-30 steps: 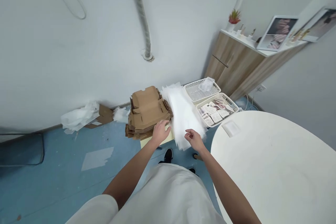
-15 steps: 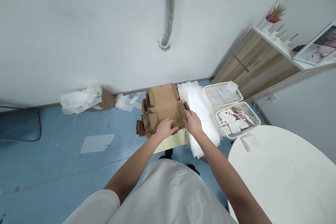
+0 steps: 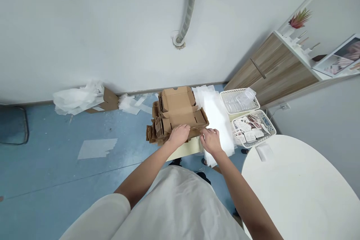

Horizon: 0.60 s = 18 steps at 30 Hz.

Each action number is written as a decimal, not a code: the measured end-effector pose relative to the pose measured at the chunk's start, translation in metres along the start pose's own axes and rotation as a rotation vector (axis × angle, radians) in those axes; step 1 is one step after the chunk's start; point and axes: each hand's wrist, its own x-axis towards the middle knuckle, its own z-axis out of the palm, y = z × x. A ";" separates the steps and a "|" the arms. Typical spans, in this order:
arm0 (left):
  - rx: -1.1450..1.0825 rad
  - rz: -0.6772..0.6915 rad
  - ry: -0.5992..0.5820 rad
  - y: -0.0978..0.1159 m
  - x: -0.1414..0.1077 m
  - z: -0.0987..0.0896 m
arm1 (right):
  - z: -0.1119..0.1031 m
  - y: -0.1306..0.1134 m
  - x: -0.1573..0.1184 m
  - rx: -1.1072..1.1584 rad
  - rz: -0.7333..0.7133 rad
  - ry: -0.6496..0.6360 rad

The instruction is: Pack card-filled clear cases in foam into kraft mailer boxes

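A stack of flattened brown cardboard boxes [image 3: 180, 105] lies on a small pale yellow table [image 3: 187, 148]. The top box is spread open, its side flaps partly raised. At its near edge, my left hand [image 3: 179, 135] has its fingers closed on the cardboard. My right hand [image 3: 210, 139] is at the box's near right corner, fingers bent and pinched at the edge of the cardboard. Right beside the stack lies a pile of thin white sheets [image 3: 215, 120], partly under my right hand.
Two white baskets [image 3: 239, 101] stand right of the sheets, holding clear plastic pieces and printed cards. A round white table [image 3: 298, 187] is at the right. Crumpled white wrapping [image 3: 78, 97] and a cardboard box [image 3: 109, 100] lie by the wall.
The right flap of the top box stands more raised. My right hand has moved slightly right and down to the near corner; my left hand has shifted slightly right. The view has shifted a little.
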 end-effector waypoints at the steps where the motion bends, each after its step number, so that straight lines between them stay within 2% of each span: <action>1: -0.002 0.001 0.023 0.000 -0.001 -0.003 | 0.002 0.000 -0.003 0.005 0.031 -0.031; 4: -0.015 -0.002 0.100 0.002 -0.005 -0.012 | -0.001 0.004 -0.003 0.163 0.160 -0.037; 8: -0.069 0.030 0.173 0.007 -0.012 -0.021 | -0.021 0.003 0.010 0.333 0.289 0.145; 13: -0.155 0.101 0.162 0.024 -0.021 -0.027 | -0.040 -0.008 0.026 0.240 0.328 0.174; 18: -0.236 0.090 0.175 0.039 -0.027 -0.033 | -0.045 0.000 0.021 0.180 0.374 0.265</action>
